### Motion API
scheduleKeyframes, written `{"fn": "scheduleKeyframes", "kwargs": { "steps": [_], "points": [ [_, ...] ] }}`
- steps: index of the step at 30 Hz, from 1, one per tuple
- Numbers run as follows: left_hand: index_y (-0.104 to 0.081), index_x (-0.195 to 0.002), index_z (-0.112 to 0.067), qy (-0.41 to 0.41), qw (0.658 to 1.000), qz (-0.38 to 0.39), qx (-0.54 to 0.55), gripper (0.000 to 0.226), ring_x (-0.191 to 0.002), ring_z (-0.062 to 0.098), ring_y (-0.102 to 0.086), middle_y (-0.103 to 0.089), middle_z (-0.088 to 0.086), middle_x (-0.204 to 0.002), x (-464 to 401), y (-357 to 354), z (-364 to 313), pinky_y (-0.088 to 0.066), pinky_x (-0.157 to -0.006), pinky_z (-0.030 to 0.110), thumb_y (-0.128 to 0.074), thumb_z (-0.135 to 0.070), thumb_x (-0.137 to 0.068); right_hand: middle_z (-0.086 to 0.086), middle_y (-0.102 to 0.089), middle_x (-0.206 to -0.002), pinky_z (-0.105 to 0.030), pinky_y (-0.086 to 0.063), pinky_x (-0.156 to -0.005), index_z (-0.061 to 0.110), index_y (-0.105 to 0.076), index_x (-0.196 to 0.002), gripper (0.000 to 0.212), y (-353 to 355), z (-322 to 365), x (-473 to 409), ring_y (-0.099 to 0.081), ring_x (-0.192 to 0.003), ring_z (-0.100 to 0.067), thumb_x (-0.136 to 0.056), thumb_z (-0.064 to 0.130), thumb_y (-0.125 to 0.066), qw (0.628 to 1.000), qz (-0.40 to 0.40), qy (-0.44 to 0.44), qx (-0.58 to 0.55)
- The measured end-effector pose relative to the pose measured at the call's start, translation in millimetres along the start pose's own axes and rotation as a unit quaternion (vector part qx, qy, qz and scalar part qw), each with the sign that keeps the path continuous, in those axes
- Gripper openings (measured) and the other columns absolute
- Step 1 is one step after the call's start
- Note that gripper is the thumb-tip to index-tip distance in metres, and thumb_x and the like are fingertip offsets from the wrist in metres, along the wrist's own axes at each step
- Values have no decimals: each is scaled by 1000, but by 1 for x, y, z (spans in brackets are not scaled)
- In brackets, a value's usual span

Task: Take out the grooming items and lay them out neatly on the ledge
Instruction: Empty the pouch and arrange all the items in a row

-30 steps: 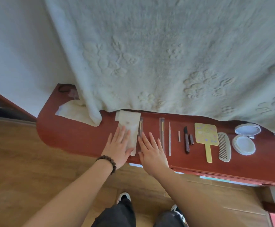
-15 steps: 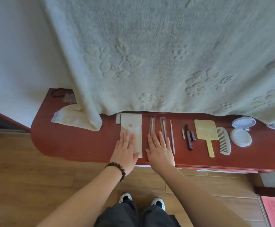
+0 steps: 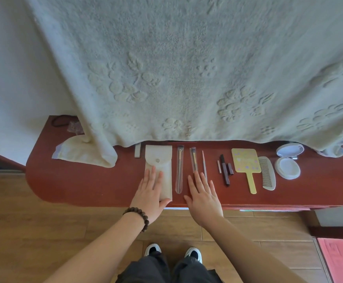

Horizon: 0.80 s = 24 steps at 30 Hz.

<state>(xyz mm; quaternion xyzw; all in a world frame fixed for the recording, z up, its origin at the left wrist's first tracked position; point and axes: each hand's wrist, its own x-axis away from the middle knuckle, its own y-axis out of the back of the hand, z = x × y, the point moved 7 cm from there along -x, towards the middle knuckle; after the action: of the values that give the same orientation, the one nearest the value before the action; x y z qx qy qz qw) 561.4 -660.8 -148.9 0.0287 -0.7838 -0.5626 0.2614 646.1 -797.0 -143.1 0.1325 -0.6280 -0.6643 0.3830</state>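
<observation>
On the red-brown ledge (image 3: 84, 180) the grooming items lie in a row. My left hand (image 3: 151, 193) rests flat on the lower part of a cream snap pouch (image 3: 159, 160). My right hand (image 3: 203, 195) lies flat on the ledge, fingers straight, covering the near ends of a sleeved brush (image 3: 193, 159) and a thin nail file (image 3: 204, 164). Between my hands lies another sleeved brush (image 3: 179, 170). Further right are a dark pencil with small caps (image 3: 224, 168), a yellow hand mirror (image 3: 247, 165), a pale comb (image 3: 267, 172) and an open white compact (image 3: 288, 160).
A pale embossed blanket (image 3: 187, 68) hangs over the ledge's back edge. A small grey bar (image 3: 138, 150) lies left of the pouch. A cream cloth (image 3: 80, 153), a hair tie (image 3: 61, 121) and a clear wrapper sit at the far left. Wooden floor lies below; my shoes (image 3: 173, 252) show.
The pouch has been straightened from a tilt to lie square with the ledge. Both hands slid slightly toward the near edge, and the view shifted so the ledge looks level.
</observation>
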Motion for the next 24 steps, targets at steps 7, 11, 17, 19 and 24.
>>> {"fn": "scheduleKeyframes", "kwargs": {
  "steps": [7, 11, 17, 19, 24],
  "points": [
    [19, -147, -18, 9, 1000, 3, -5, 87, -144, 26, 19, 32, 8, -153, -2, 1, -8, 1, -118, 38, -37, -57, -93, -2, 16, -159, -37, 11, -117, 15, 5, -151, 63, -5, 4, 3, 18, -145, -17, -101, 44, -22, 1000, 13, -4, -15],
    [18, -147, -18, 14, 1000, 7, -23, 86, -145, 26, 18, 30, 7, -153, -5, 5, -10, 3, -117, 41, -35, -58, -92, -4, 14, -159, -37, 9, -119, 13, 2, -151, 64, -2, 9, -4, 15, -146, -17, -101, 45, -21, 999, 15, -12, -34],
    [1, -151, -18, -57, 994, -65, -68, 67, -144, 20, 21, 19, 0, -158, -3, 20, -41, 1, -118, 50, -30, -45, -98, -1, 15, -159, -35, 10, -117, 16, 1, -151, 60, 18, -2, -6, 17, -146, -16, -101, 38, -23, 998, -34, -10, -54],
    [2, -151, -18, -92, 989, -38, -110, 68, -144, 20, 22, 16, 0, -159, -8, 14, -51, 1, -118, 53, -29, -46, -98, 0, 15, -159, -35, 11, -117, 16, 1, -151, 59, 19, -13, -2, 16, -145, -16, -102, 37, -23, 998, -35, -15, -51],
    [5, -150, -14, -96, 982, 6, -162, 68, -145, 20, 15, 10, 4, -159, -10, -1, -60, 7, -116, 53, -23, -48, -98, 2, 16, -158, -35, 8, -119, 16, 2, -151, 60, 4, -27, 5, 18, -145, -15, -101, 42, -17, 999, 12, 0, -35]
  ]
}}
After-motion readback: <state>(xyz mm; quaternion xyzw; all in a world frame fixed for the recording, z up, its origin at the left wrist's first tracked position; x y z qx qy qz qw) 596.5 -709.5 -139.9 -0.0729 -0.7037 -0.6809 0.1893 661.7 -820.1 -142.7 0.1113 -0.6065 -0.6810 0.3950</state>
